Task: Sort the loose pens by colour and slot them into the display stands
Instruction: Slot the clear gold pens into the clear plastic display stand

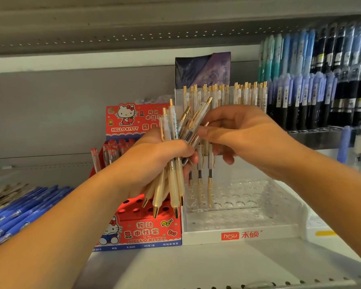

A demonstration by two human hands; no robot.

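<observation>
Fingers (pixel 208 133) of the right hand (pixel 242 138) pinch one pen (pixel 202 109) by its upper barrel. The left hand (pixel 154 161) curls round the bundle of cream gold-tipped pens (pixel 172 184), above the clear display stand (pixel 258 197). They look light, stiff and probably slick, so take them mid-barrel.

Centre frame, the pens (pixel 173 184): frosted, milky plastic barrels with shiny gold metal tips and clips. Lower right, the stand (pixel 248 197), clear glossy plastic. Left of it the red box (pixel 146 232), printed card, slight sheen. Bottom, the shelf (pixel 196 265), matt grey metal.
</observation>
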